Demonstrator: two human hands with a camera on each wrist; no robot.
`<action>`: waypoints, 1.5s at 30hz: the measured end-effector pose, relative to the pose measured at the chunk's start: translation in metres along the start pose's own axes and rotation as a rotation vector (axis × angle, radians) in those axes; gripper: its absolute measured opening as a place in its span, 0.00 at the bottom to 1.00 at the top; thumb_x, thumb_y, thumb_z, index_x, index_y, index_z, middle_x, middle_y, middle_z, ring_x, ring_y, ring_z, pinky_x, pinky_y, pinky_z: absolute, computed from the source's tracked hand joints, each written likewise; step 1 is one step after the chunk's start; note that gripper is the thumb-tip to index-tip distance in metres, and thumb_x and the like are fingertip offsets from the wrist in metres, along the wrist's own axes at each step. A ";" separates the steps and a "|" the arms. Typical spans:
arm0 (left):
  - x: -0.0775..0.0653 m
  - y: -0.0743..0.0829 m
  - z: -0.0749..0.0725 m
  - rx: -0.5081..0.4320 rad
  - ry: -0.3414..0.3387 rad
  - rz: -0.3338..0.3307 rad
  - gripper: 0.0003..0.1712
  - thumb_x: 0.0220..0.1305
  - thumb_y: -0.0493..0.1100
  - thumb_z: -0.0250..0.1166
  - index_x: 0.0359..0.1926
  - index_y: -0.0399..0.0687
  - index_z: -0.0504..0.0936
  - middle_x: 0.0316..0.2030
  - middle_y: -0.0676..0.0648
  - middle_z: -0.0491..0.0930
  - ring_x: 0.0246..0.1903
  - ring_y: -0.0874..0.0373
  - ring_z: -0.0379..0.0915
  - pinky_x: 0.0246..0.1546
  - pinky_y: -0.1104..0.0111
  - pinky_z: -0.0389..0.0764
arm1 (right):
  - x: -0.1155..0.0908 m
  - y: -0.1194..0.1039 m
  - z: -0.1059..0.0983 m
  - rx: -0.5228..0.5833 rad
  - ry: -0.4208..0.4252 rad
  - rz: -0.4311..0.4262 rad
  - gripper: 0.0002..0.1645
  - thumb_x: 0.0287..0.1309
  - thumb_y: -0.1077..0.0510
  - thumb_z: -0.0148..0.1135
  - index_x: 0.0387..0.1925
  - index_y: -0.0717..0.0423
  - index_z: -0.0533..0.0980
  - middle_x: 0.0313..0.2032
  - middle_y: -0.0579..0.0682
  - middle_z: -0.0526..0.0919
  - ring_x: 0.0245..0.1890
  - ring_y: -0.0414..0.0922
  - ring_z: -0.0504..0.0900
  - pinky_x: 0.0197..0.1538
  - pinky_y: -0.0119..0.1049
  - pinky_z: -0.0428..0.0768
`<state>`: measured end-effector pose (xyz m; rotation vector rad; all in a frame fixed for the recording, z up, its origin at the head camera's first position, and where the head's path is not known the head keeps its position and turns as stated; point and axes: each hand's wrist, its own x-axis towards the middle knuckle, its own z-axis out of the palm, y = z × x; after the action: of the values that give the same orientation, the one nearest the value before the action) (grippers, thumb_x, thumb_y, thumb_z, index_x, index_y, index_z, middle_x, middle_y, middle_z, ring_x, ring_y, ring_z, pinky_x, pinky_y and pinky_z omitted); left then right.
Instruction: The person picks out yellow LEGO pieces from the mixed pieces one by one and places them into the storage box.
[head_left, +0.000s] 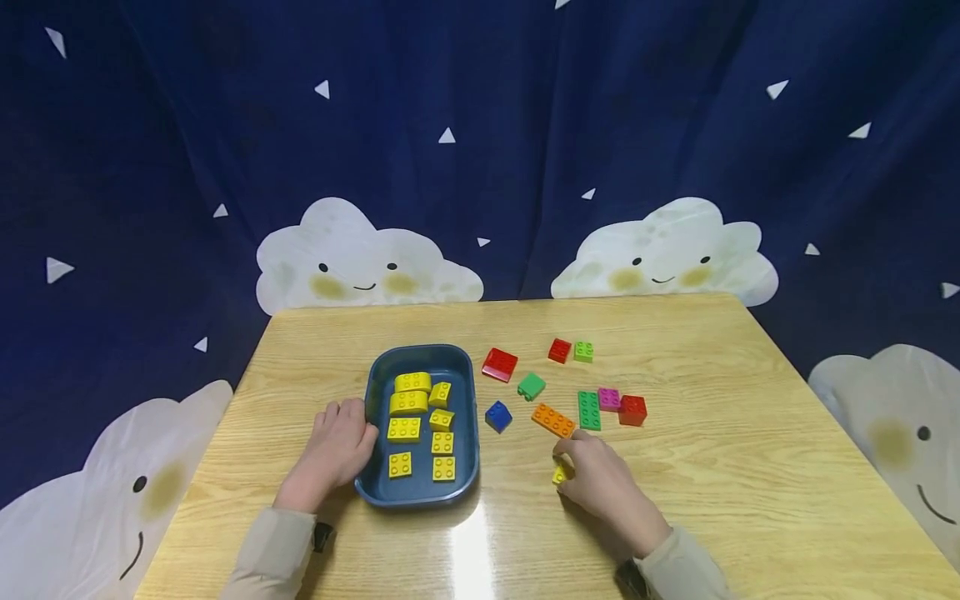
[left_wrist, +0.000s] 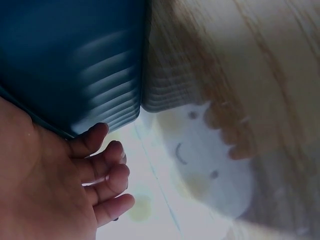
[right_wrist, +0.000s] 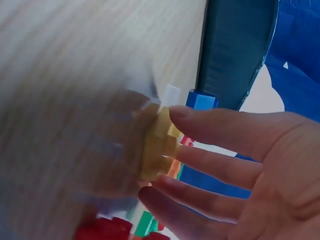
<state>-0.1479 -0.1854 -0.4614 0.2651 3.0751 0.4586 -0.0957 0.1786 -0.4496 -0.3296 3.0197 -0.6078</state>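
Observation:
In the head view my left hand (head_left: 339,442) rests against the left rim of a dark blue tray (head_left: 378,490). The left wrist view shows its fingers loosely bent outside the tray wall (left_wrist: 65,55); the thumb is hidden there. Several yellow bricks, among them a square one (head_left: 400,465) and an arched one (head_left: 408,403), lie in the tray. Right of the tray, my right hand (head_left: 600,479) pinches a yellow brick (head_left: 559,473) at the tabletop. Thumb and fingers sit at opposite ends of that brick (right_wrist: 160,142) in the right wrist view.
Beyond my right hand lie an orange brick (head_left: 553,420), a long green brick (head_left: 589,410), a pink brick (head_left: 609,399) and red brick (head_left: 632,410). A blue brick (head_left: 498,416) is beside the tray. Farther back are a red piece (head_left: 499,364) and a green brick (head_left: 532,386).

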 end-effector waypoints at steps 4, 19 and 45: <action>0.000 0.000 0.000 -0.005 -0.009 -0.003 0.11 0.61 0.45 0.47 0.38 0.41 0.66 0.32 0.46 0.64 0.36 0.48 0.56 0.38 0.58 0.57 | -0.002 0.003 0.005 0.009 0.039 -0.002 0.21 0.26 0.66 0.75 0.31 0.55 0.81 0.29 0.47 0.73 0.28 0.43 0.70 0.33 0.40 0.73; -0.002 0.000 0.001 -0.007 -0.009 -0.001 0.11 0.61 0.44 0.48 0.38 0.41 0.66 0.32 0.46 0.63 0.36 0.48 0.56 0.39 0.58 0.57 | -0.006 0.006 0.016 0.066 0.076 0.037 0.19 0.30 0.67 0.74 0.32 0.56 0.81 0.25 0.44 0.69 0.25 0.42 0.65 0.29 0.36 0.66; 0.001 0.001 -0.001 0.011 -0.006 0.005 0.12 0.62 0.45 0.48 0.40 0.40 0.66 0.34 0.45 0.64 0.37 0.48 0.57 0.39 0.57 0.58 | 0.005 -0.013 -0.001 0.111 0.063 -0.008 0.18 0.33 0.65 0.73 0.34 0.57 0.82 0.27 0.46 0.74 0.26 0.42 0.68 0.33 0.37 0.70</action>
<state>-0.1486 -0.1850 -0.4605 0.2743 3.0725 0.4409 -0.0981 0.1661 -0.4437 -0.3231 3.0292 -0.7973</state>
